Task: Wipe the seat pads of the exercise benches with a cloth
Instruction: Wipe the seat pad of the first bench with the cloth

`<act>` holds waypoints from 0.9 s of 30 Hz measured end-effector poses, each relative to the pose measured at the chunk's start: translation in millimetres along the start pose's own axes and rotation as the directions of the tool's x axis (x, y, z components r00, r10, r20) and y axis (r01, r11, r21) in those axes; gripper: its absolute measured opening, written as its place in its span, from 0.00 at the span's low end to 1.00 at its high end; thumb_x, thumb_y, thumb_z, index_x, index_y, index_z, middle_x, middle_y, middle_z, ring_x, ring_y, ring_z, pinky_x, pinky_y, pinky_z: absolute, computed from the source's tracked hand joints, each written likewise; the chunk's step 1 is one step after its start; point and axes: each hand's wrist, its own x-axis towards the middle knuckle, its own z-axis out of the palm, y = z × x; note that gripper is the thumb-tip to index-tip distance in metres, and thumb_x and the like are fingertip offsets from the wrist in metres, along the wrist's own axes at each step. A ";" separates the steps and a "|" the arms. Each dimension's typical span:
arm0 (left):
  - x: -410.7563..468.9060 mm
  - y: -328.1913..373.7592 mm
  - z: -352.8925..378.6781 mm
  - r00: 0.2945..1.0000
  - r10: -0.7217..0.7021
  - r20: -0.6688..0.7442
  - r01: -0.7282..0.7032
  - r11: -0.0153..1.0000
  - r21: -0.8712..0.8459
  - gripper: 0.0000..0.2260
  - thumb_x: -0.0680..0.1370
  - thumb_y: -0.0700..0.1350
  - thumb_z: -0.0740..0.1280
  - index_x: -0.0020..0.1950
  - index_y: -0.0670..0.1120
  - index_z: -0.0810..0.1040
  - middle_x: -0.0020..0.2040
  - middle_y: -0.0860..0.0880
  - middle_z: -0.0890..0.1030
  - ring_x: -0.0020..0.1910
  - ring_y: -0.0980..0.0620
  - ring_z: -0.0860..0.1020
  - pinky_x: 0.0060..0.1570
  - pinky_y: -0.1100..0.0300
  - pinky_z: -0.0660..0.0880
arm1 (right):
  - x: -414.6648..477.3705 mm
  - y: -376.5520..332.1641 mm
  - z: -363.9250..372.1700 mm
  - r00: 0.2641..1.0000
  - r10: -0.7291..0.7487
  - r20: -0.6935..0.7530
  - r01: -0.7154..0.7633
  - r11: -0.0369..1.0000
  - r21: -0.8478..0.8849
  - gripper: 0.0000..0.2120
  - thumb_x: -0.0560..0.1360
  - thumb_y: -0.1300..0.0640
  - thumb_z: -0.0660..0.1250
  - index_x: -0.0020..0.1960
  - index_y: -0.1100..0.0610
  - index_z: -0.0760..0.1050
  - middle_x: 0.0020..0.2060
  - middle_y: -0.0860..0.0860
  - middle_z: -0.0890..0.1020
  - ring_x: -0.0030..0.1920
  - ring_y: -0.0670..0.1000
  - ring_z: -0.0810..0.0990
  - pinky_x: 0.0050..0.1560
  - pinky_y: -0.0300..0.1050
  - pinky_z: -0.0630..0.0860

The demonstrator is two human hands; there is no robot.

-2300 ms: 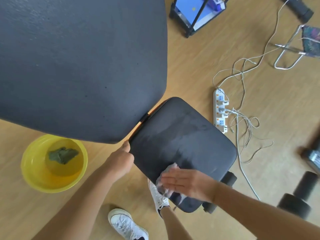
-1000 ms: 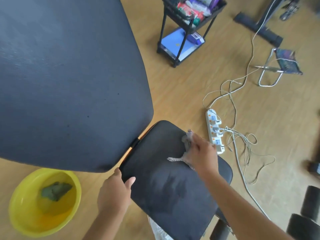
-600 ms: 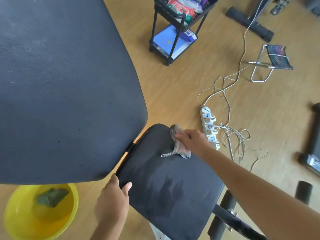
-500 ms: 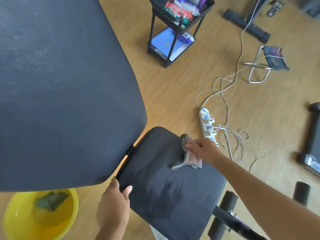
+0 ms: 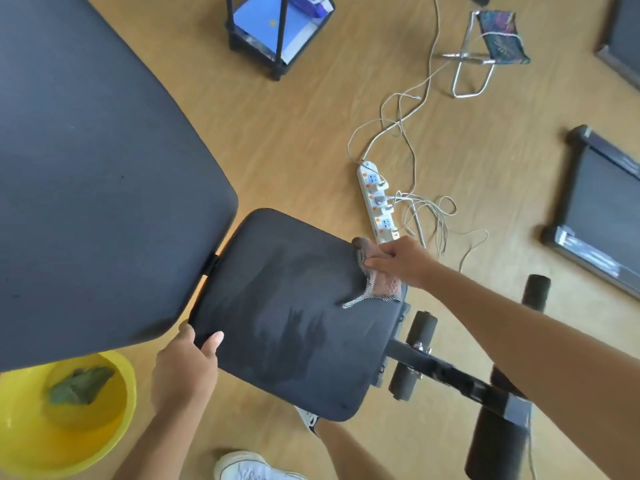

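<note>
The seat pad (image 5: 294, 313) is black, with darker streaky patches in its middle. The big back pad (image 5: 90, 174) is black too. The cloth (image 5: 377, 285) is grey and pinkish with a net-like weave. The basin (image 5: 20, 441) is bright yellow, and in it lies a dull green rag (image 5: 79, 386). The floor (image 5: 311, 133) is light brown with wood grain. The power strip (image 5: 375, 206) is white with orange dots. The folding stool (image 5: 498, 32) has dark fabric with a many-coloured leaf pattern. The sneaker (image 5: 249, 467) is white.
</note>
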 end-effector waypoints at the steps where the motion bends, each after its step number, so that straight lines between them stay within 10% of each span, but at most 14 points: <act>1: -0.8 1.0 0.6 1.000 0.006 -0.003 -0.006 1.000 -0.005 0.29 0.82 0.54 0.65 0.77 0.38 0.69 0.67 0.34 0.79 0.65 0.31 0.78 0.54 0.41 0.79 | -12.9 30.3 -2.1 0.997 0.082 0.001 -0.082 0.997 0.008 0.19 0.75 0.45 0.74 0.42 0.63 0.82 0.30 0.52 0.72 0.31 0.50 0.69 0.31 0.43 0.63; 7: 1.3 0.0 6.0 0.999 0.000 -0.032 -0.001 0.999 -0.047 0.29 0.82 0.55 0.64 0.77 0.40 0.68 0.63 0.34 0.82 0.61 0.31 0.79 0.53 0.39 0.79 | -57.0 80.2 29.4 0.964 0.262 0.055 -0.267 0.943 0.196 0.19 0.74 0.48 0.76 0.36 0.62 0.78 0.31 0.54 0.76 0.32 0.51 0.73 0.33 0.41 0.67; 13: 24.8 -18.3 25.5 0.999 -0.007 -0.046 0.006 1.000 -0.016 0.28 0.80 0.62 0.63 0.70 0.42 0.71 0.57 0.40 0.84 0.47 0.35 0.86 0.47 0.43 0.82 | -75.1 50.6 71.5 0.897 0.433 -0.090 -0.125 0.443 0.888 0.12 0.76 0.50 0.75 0.50 0.60 0.85 0.37 0.52 0.86 0.35 0.48 0.82 0.31 0.34 0.77; 20: 30.3 -26.5 36.0 0.998 -0.003 -0.061 0.003 1.000 -0.011 0.28 0.79 0.63 0.63 0.64 0.39 0.72 0.55 0.40 0.84 0.47 0.33 0.85 0.46 0.40 0.82 | -133.9 54.0 135.7 0.874 0.480 -0.073 -0.303 0.658 0.690 0.24 0.70 0.44 0.77 0.34 0.65 0.76 0.26 0.52 0.75 0.27 0.52 0.71 0.31 0.43 0.74; 27: 40.1 -32.3 41.2 0.998 0.012 -0.068 -0.010 1.000 0.024 0.29 0.76 0.66 0.61 0.62 0.42 0.71 0.48 0.42 0.87 0.45 0.36 0.86 0.44 0.41 0.82 | -51.4 36.1 51.6 0.836 0.433 -0.335 -0.063 0.684 0.727 0.16 0.72 0.48 0.76 0.38 0.61 0.82 0.30 0.51 0.76 0.33 0.49 0.71 0.35 0.43 0.66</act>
